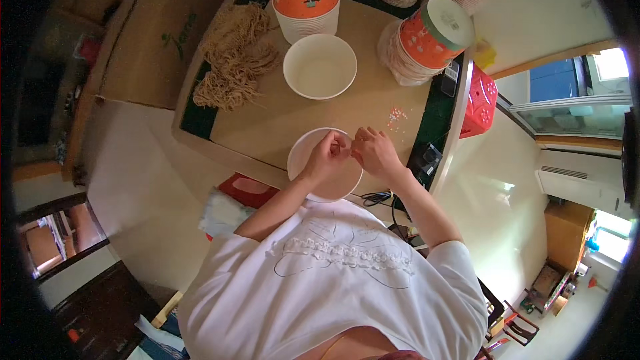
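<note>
Your left hand [328, 153] and right hand [375, 152] nearly meet, fingers bent, above the nearer white paper bowl [340, 183] at the edge of the tabletop [205, 122]; whether either grip grasps anything, I cannot tell.

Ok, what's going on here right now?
A person in a white shirt has both hands close together over the nearer white tub at the table's near edge. The fingers of the left hand and right hand are curled in; whatever they may be pinching is too small to make out. A second white tub stands open farther back, with tangled tan strands to its left. Small pink and pale bits lie to the right of the hands.
</note>
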Tool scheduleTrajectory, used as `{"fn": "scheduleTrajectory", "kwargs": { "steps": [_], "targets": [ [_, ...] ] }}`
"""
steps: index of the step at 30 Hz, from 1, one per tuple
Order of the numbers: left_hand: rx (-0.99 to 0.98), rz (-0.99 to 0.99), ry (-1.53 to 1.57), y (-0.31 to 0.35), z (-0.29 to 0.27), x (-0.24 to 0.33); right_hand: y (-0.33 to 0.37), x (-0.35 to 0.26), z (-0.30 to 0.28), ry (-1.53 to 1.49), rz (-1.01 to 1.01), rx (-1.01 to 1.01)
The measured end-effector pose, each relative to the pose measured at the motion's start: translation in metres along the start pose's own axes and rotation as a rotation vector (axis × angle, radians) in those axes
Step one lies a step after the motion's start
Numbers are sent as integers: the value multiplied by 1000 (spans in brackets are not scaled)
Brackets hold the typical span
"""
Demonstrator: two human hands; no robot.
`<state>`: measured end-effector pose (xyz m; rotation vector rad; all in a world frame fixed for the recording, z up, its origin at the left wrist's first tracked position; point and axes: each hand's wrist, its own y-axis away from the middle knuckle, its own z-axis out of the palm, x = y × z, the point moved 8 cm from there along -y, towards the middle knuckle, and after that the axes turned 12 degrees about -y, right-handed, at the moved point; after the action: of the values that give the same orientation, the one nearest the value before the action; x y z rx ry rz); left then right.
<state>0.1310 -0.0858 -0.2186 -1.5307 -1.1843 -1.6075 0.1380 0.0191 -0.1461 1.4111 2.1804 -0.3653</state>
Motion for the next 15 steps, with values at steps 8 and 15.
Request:
{"fn": "scheduleTrajectory", "kwargs": {
  "steps": [8,15],
  "targets": [
    [53,420,-804,30,7,62,10,35,8,-709,271,65],
    [287,235,-642,26,-82,59,14,38,17,-702,307,67]
  ]
}}
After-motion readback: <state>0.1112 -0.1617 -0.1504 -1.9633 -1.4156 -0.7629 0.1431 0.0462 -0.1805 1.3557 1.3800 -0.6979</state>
